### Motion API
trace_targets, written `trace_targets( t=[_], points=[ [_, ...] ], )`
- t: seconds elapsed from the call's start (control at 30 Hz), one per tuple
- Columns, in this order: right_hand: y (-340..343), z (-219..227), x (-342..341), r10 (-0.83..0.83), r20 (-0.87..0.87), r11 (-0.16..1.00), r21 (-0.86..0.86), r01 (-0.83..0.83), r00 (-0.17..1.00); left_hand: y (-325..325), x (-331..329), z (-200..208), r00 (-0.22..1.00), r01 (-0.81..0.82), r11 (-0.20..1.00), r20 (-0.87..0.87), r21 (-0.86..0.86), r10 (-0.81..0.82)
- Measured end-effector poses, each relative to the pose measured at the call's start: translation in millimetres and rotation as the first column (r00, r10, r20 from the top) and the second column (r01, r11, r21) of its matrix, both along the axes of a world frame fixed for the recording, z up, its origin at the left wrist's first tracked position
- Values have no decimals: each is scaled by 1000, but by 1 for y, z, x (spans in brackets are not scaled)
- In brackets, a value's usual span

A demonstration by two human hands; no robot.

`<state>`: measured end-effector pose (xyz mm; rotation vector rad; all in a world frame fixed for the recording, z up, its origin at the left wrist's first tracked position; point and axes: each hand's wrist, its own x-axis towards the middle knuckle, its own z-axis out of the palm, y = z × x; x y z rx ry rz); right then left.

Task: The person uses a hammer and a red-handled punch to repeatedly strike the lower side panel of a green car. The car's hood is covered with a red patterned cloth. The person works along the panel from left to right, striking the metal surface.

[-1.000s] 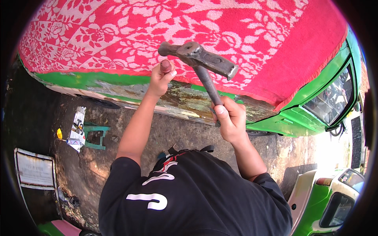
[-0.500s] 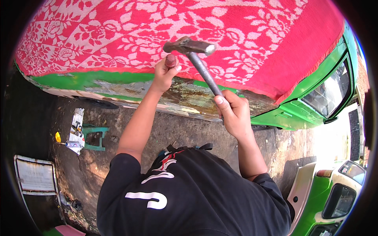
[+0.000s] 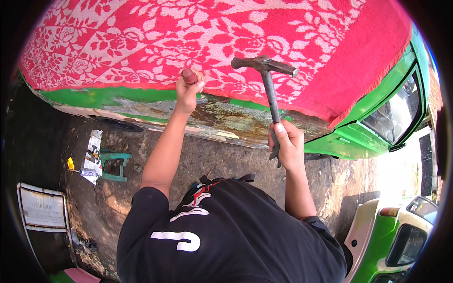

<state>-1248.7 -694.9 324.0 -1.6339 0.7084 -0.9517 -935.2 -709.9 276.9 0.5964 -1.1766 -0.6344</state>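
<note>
At upper centre-left, left hand [image 3: 188, 94]: was clenched round a reddish-brown, round-ended rod [image 3: 189, 76].
Right hand [image 3: 289, 144], centre-right: gripped a dark-grey metal hammer [image 3: 270, 89], well apart from the left.

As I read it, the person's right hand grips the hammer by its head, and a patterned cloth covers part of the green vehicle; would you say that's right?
Not quite: the head view shows the right hand gripping the hammer by its handle, not its head; the patterned cloth covers part of the green vehicle.
</note>
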Motion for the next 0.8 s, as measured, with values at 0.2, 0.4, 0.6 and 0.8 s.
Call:
trace_targets(
  t=[0.2, 0.4, 0.6, 0.8],
  points=[
    [-5, -11, -11, 44, -13, 998, 40, -43, 999, 3, -11, 3, 994, -108, 994, 5, 6, 108],
    [-8, -10, -17, 68, 40, 992, 103, -72, 997, 4, -12, -6, 993, -117, 993, -20, -29, 117],
    [-18, -14, -29, 153, -33, 987, 45, -151, 988, 4, -17, -4, 984, -165, 984, -75, -63, 161],
    [-19, -21, -35, 192, -66, 981, 32, -191, 979, 4, -15, 0, 988, -139, 989, -82, -53, 134]
  ],
)
